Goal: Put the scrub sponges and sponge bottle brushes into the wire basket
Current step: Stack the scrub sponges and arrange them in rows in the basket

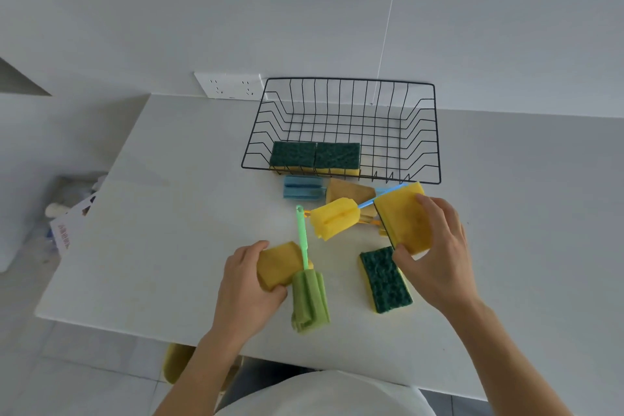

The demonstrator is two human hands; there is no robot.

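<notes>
White table [175, 213]: each hand [248, 284] [435, 246] grips a scrub sponge [403, 216].

Both bare forearms reach forward over the table; the left hand [248, 284] is curled in a grip, the right hand [435, 257] raised, fingers pinched.

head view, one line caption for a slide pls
Each hand, left and right, grips a yellow scrub sponge; two sponges already sit in the wire basket.

1 yellow sponge [403, 218] in right hand [435, 257], another sponge [275, 265] in left hand [248, 287]
</notes>
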